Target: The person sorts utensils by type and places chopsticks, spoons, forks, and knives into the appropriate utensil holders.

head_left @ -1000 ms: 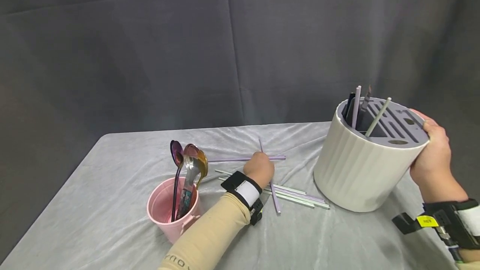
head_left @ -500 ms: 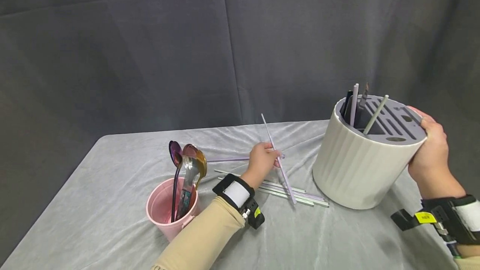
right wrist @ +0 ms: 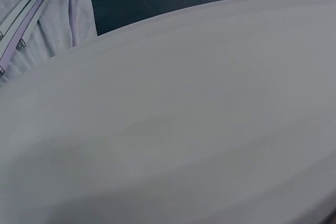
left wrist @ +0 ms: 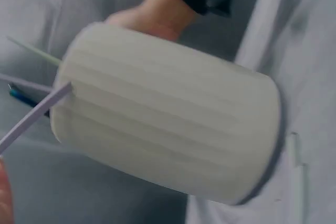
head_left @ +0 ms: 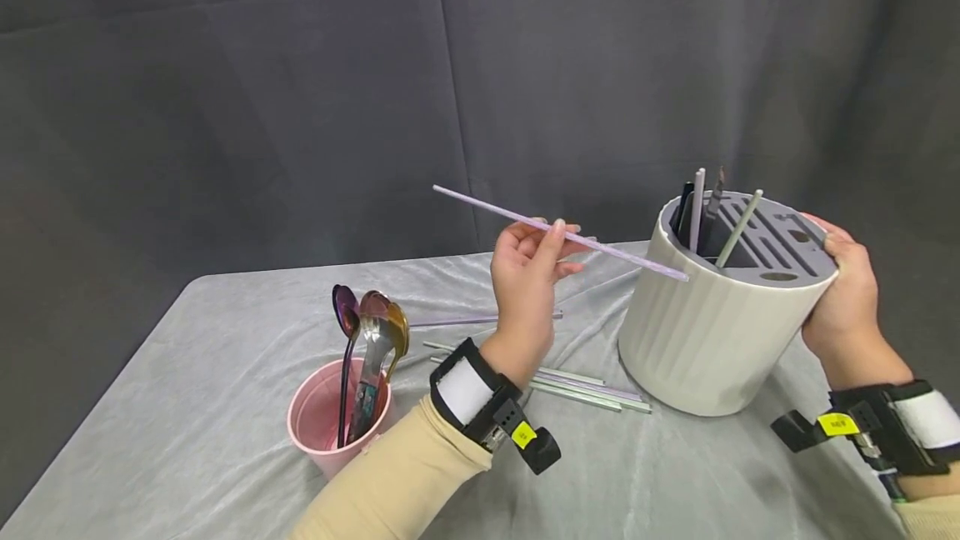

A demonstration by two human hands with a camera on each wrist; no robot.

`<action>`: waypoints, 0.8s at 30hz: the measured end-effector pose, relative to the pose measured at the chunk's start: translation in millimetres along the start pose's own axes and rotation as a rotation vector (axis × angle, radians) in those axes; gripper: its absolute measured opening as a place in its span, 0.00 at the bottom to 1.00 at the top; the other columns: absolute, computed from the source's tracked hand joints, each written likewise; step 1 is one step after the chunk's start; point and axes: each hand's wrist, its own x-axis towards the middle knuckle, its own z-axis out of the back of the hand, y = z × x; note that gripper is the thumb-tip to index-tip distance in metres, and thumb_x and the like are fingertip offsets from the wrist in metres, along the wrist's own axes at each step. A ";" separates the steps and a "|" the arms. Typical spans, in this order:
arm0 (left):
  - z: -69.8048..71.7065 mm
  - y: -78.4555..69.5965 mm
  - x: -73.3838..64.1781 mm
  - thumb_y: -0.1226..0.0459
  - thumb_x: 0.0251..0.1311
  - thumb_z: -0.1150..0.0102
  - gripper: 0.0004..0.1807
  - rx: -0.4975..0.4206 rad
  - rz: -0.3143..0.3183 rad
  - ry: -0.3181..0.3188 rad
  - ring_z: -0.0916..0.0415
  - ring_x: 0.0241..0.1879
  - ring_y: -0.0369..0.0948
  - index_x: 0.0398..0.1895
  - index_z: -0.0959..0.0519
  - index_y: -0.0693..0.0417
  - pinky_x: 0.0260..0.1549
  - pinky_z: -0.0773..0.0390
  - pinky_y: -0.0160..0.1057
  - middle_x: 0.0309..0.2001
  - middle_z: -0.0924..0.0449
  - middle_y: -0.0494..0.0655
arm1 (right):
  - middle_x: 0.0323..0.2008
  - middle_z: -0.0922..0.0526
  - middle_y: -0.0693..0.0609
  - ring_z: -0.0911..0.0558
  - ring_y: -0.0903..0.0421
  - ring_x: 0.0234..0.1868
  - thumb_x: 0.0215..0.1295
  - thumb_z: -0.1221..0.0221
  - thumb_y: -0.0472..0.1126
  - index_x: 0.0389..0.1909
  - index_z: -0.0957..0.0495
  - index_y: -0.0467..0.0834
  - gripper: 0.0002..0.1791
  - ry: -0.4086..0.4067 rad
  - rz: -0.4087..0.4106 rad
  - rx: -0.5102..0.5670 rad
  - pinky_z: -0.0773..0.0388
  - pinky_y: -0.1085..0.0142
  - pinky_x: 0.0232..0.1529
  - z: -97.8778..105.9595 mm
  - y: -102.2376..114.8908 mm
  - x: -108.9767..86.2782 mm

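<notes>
My left hand (head_left: 527,290) pinches a lilac chopstick (head_left: 637,260) between thumb and fingers, raised above the table. Its right end overlaps the upper wall of the white ribbed utensil holder (head_left: 705,332) in the head view. In the left wrist view that chopstick (left wrist: 31,119) also crosses the holder's rim side. My right hand (head_left: 847,298) grips the holder at its upper right, and the holder leans to the right. A lilac chopstick (head_left: 697,211), a green chopstick (head_left: 738,229) and dark-handled utensils stand in the open section of its grey slotted top (head_left: 787,248).
Several green and lilac chopsticks (head_left: 585,390) lie on the grey cloth-covered table (head_left: 187,407), with a lilac chopstick (head_left: 450,322) behind them. At the left stands a pink cup (head_left: 318,407) holding spoons (head_left: 345,311) and a fork (head_left: 375,340). A dark curtain hangs behind.
My left hand has lifted the lilac chopstick off the table and swung it from upright-slanting to nearly level, its right end towards the holder. My right hand keeps its grip on the holder.
</notes>
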 end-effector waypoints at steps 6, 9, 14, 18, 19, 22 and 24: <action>-22.6 -10.7 -0.4 0.81 0.61 0.46 0.07 -0.018 -0.212 0.070 0.19 0.28 0.35 0.38 0.31 0.67 0.24 0.22 0.29 0.33 0.17 0.55 | 0.43 0.18 0.47 0.15 0.59 0.43 0.75 0.68 0.38 0.48 0.27 0.37 0.20 0.010 0.004 0.025 0.22 0.73 0.43 0.0 -1.6 1.6; -31.8 -8.2 -2.8 0.81 0.60 0.45 0.08 0.040 -0.284 0.107 0.17 0.30 0.42 0.40 0.33 0.73 0.25 0.22 0.29 0.35 0.19 0.65 | 0.43 0.18 0.47 0.15 0.59 0.43 0.75 0.67 0.38 0.49 0.28 0.36 0.19 0.004 0.002 0.026 0.22 0.73 0.44 -0.7 -1.8 1.3; -44.9 0.8 -5.4 0.78 0.59 0.40 0.09 0.299 -0.392 0.218 0.18 0.31 0.54 0.40 0.28 0.71 0.28 0.22 0.30 0.34 0.19 0.68 | 0.45 0.20 0.47 0.16 0.59 0.44 0.76 0.67 0.39 0.50 0.29 0.36 0.19 -0.016 0.000 0.008 0.22 0.72 0.44 -3.3 -2.6 2.0; -51.4 4.6 -4.4 0.72 0.57 0.35 0.08 0.606 -0.510 0.284 0.18 0.31 0.37 0.38 0.22 0.64 0.30 0.24 0.25 0.32 0.15 0.55 | 0.43 0.18 0.47 0.15 0.58 0.43 0.75 0.67 0.39 0.48 0.27 0.36 0.20 -0.020 -0.002 0.030 0.21 0.72 0.43 -5.0 -3.7 2.6; -52.5 5.3 -4.0 0.70 0.57 0.33 0.08 0.686 -0.531 0.292 0.19 0.31 0.34 0.38 0.21 0.62 0.30 0.26 0.23 0.32 0.14 0.52 | 0.42 0.17 0.47 0.15 0.58 0.43 0.75 0.68 0.39 0.47 0.26 0.36 0.20 -0.020 -0.002 0.041 0.21 0.72 0.43 -5.4 -3.8 2.4; -54.9 8.3 -4.2 0.64 0.56 0.31 0.08 0.915 -0.571 0.318 0.23 0.29 0.31 0.38 0.16 0.56 0.28 0.34 0.19 0.28 0.15 0.43 | 0.42 0.17 0.46 0.15 0.57 0.42 0.75 0.68 0.38 0.47 0.26 0.36 0.21 -0.017 -0.005 0.063 0.21 0.72 0.43 -6.0 -3.6 0.9; -57.4 9.4 -6.0 0.60 0.56 0.31 0.08 1.047 -0.556 0.352 0.27 0.27 0.32 0.38 0.14 0.52 0.26 0.37 0.19 0.27 0.15 0.39 | 0.42 0.17 0.46 0.15 0.57 0.42 0.75 0.68 0.38 0.46 0.26 0.35 0.21 -0.019 -0.006 0.073 0.21 0.72 0.43 -6.2 -3.4 0.4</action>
